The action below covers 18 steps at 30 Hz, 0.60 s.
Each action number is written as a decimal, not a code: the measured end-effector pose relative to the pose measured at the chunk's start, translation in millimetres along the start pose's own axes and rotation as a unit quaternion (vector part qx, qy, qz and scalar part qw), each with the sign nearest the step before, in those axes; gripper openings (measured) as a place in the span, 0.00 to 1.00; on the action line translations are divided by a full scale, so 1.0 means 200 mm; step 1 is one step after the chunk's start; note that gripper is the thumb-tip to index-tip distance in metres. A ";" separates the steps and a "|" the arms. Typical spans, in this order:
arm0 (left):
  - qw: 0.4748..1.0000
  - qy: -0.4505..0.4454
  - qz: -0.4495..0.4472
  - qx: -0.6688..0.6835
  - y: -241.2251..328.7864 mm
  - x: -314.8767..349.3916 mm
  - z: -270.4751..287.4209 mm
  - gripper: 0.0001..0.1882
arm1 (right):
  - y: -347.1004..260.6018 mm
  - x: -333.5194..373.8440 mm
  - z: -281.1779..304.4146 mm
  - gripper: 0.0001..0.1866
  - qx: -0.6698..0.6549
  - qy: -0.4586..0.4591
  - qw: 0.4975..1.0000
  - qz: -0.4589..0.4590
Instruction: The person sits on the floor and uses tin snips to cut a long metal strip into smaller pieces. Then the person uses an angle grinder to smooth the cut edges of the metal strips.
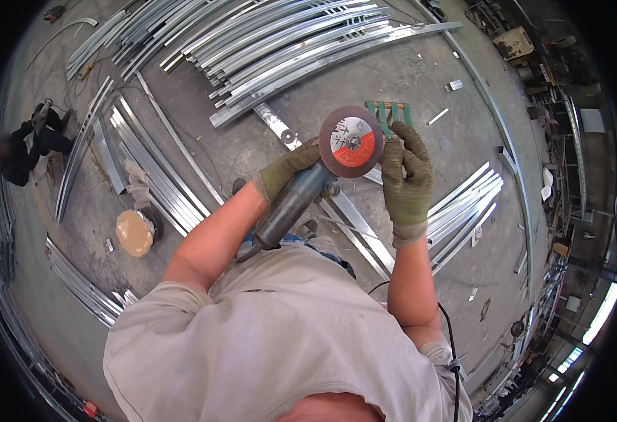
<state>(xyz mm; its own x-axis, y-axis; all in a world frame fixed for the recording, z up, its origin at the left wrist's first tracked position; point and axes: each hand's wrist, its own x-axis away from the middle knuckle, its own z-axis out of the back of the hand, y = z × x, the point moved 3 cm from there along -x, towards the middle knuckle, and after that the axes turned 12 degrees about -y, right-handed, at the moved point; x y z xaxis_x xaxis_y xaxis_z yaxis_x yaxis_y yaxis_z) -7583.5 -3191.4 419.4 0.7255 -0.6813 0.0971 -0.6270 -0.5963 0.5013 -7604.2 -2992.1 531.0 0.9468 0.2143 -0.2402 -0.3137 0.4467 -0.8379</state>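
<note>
My left hand (288, 169), in an olive work glove, is wrapped round the front of an angle grinder (293, 204). The dark body of the tool slants down toward my shirt. Its brown cutting disc (328, 156), with a red and silver label around the centre nut, faces up. Just right of the disc is my gloved right hand (407, 179), raised and apart from it. Its fingers are bent, with thumb and fingertips drawn together; what they pinch, if anything, is too small to make out.
Long metal profiles (287, 60) lie stacked on the floor ahead, with more at left (157, 169) and right (466, 204). Beyond my right hand stands a small green-slatted stool (371, 107). A round drum (135, 233) is at left. Farther left, a person (23, 151) crouches. A black cable (452, 337) hangs beside my right arm.
</note>
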 end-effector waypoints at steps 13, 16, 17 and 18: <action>0.997 0.004 0.058 0.047 -0.17 0.02 0.20 0.43 | 0.16 0.14 -0.09 0.19 0.046 0.003 0.999 -0.021; 0.997 0.041 0.058 -0.012 -0.14 0.02 0.21 0.49 | 0.18 0.10 -0.20 0.25 0.068 -0.052 0.996 -0.028; 0.998 0.037 0.056 -0.016 -0.15 0.02 0.23 0.50 | 0.22 0.09 -0.23 0.25 0.095 -0.054 0.994 -0.009; 0.998 0.033 0.054 -0.020 -0.17 0.02 0.24 0.50 | 0.25 0.09 -0.25 0.25 0.083 -0.052 0.995 -0.019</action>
<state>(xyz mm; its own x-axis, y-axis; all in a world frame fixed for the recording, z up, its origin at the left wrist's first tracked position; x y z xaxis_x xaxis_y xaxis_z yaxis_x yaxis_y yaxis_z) -7573.4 -3194.9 361.0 0.6723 -0.7102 0.2086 -0.6917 -0.5024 0.5187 -7598.5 -3008.8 460.7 0.9482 0.2793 -0.1517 -0.2942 0.5909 -0.7511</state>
